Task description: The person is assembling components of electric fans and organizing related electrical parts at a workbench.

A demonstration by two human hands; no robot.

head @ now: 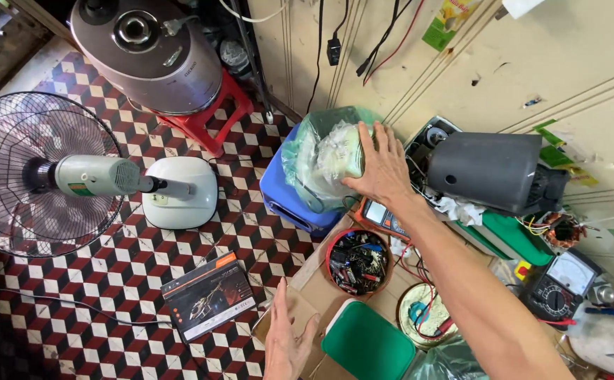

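Our left hand [287, 341] lies open on the cardboard [321, 285] edge — our right hand [381, 172], fingers spread, presses the plastic bag [321, 158].

Checkered red-black-white floor tiles [138, 274], cream panelled wall [588, 63].

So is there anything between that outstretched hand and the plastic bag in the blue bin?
Nothing visible. The right hand already rests flat on the green plastic bag that lines the blue bin.
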